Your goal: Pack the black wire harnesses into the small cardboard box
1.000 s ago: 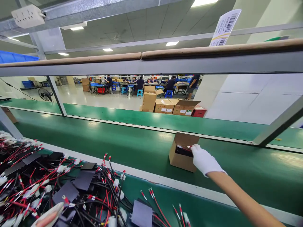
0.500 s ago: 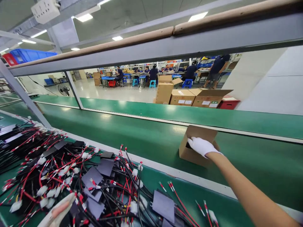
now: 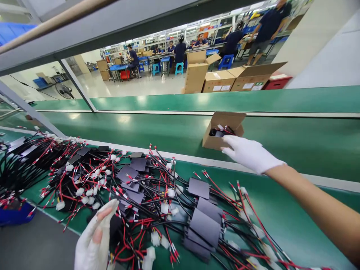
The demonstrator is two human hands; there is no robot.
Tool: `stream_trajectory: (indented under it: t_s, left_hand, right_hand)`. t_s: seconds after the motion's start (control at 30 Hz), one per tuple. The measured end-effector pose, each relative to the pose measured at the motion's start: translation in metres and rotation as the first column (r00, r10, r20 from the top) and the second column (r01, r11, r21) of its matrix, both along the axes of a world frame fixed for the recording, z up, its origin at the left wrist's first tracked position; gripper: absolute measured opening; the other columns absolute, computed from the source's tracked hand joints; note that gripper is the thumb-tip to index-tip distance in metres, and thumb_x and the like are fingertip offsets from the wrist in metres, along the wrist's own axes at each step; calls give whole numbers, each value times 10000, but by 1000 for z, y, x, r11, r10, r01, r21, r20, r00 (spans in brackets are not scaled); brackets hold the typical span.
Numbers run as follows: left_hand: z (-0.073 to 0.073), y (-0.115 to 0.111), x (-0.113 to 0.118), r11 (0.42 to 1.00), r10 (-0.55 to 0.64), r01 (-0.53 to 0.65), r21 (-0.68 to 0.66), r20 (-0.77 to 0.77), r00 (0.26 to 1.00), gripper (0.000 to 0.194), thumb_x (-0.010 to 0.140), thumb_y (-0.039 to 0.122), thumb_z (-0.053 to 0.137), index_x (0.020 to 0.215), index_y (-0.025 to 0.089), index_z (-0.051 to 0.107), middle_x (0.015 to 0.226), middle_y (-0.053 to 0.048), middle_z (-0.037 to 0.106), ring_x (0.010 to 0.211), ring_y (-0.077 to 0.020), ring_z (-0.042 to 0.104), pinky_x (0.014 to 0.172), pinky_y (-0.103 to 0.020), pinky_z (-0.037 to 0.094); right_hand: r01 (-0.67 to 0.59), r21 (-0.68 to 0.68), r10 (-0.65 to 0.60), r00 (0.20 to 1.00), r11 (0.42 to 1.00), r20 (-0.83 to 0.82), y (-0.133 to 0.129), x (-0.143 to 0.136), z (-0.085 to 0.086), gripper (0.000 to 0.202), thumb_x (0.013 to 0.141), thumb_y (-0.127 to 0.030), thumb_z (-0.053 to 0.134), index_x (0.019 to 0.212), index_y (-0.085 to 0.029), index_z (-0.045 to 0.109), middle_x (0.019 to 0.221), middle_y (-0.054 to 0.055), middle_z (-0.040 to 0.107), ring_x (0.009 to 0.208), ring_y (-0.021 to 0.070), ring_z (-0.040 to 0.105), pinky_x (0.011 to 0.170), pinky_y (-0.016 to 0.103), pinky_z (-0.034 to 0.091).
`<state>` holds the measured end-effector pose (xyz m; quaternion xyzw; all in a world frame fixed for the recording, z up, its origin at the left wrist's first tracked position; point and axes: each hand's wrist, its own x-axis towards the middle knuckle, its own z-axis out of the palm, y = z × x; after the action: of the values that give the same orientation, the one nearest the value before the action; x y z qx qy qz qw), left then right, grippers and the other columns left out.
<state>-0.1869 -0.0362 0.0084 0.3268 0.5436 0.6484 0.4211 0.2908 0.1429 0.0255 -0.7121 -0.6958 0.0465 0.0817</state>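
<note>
My right hand (image 3: 250, 153), in a white glove, hovers open just in front of a small brown cardboard box (image 3: 215, 142) on the green conveyor belt (image 3: 157, 129). The box holds a black part with red and black wires (image 3: 221, 131). My left hand (image 3: 94, 240), also gloved with a fingertip bare, rests flat at the near edge of a big pile of black square panels with red and black wires (image 3: 135, 187). It holds nothing that I can see.
A grey metal frame (image 3: 75, 88) crosses above the belt. Beyond it stand large cardboard cartons (image 3: 219, 80), a red bin (image 3: 277, 80) and several people at distant tables (image 3: 180, 48). A blue tray (image 3: 12, 215) sits at the left edge.
My right hand has come out of the small box and drawn back toward me, leaving the wired part inside. The view has tilted down, so my left hand and the pile show more.
</note>
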Motion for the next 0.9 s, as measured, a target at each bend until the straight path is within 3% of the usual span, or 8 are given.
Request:
stream_trajectory:
  t_s: [0.07, 0.17, 0.27, 0.37, 0.53, 0.7, 0.8, 0.9]
  left_hand:
    - [-1, 1, 4, 999, -45, 45, 24, 9, 999, 392, 759, 566, 864, 979, 243, 840, 1244, -107, 784, 1214, -325, 722, 1092, -400, 556]
    - [-6, 4, 15, 981, -157, 156, 114, -1, 988, 363, 837, 546, 809, 1022, 236, 836, 1268, -115, 774, 1221, -311, 721, 1107, -386, 556]
    - [-8, 3, 30, 933, -295, 302, 196, -63, 953, 338, 916, 519, 740, 1093, 243, 825, 1302, -119, 757, 1262, -307, 697, 1145, -408, 539]
    - [-3, -1, 45, 864, -425, 452, 224, -158, 891, 355, 958, 516, 692, 1156, 246, 809, 1328, -134, 739, 1296, -321, 669, 1147, -429, 539]
    - [20, -1, 65, 775, -480, 560, 293, -304, 823, 324, 1002, 500, 642, 1195, 289, 793, 1290, -101, 761, 1213, -254, 714, 1062, -314, 569]
    - [30, 7, 77, 724, -462, 586, 363, -375, 803, 284, 1012, 446, 648, 1222, 294, 764, 1305, -92, 751, 1212, -233, 711, 1060, -302, 552]
    - [27, 14, 86, 703, -407, 589, 398, -454, 793, 313, 1000, 398, 670, 1289, 289, 718, 1361, -104, 718, 1260, -246, 680, 1101, -347, 530]
    - [27, 25, 103, 677, -318, 600, 427, -566, 761, 446, 985, 378, 687, 1418, 296, 620, 1474, -126, 639, 1383, -280, 594, 1201, -437, 452]
  right_hand:
    - [-49, -123, 49, 999, 991, -2, -32, -19, -5, 430, 1011, -312, 602, 1404, -142, 644, 1433, 172, 639, 1289, 346, 631, 1153, 535, 455]
    - [-156, -271, 151, 988, 950, -40, -67, -55, -26, 541, 909, -314, 705, 1433, -190, 650, 1459, 114, 633, 1312, 327, 629, 1155, 441, 470]
    - [-180, -336, 170, 984, 925, -56, -79, -88, -47, 674, 891, -362, 668, 1522, -147, 567, 1479, 164, 602, 1286, 364, 645, 1095, 474, 513]
    - [-183, -351, 170, 983, 918, -69, -75, -103, -54, 733, 875, -368, 640, 1561, -142, 515, 1508, 176, 575, 1304, 370, 632, 1083, 470, 509]
    - [-161, -345, 139, 987, 925, -86, -70, -105, -49, 597, 802, -324, 686, 1380, -178, 653, 1294, 162, 719, 1130, 392, 714, 947, 459, 540]
    - [-6, -257, -30, 990, 966, -139, -79, -97, -44, 303, 844, -316, 573, 1124, -229, 648, 1040, 124, 768, 917, 371, 752, 800, 432, 542]
    - [93, -166, -133, 961, 982, -245, -89, -80, -26, 339, 862, -442, 485, 1118, -240, 579, 1137, 137, 759, 1025, 373, 735, 886, 464, 561]
    - [128, -77, -148, 909, 989, -391, -104, -60, 3, 466, 836, -604, 421, 1113, -254, 554, 1281, 131, 726, 1173, 328, 701, 1004, 399, 563]
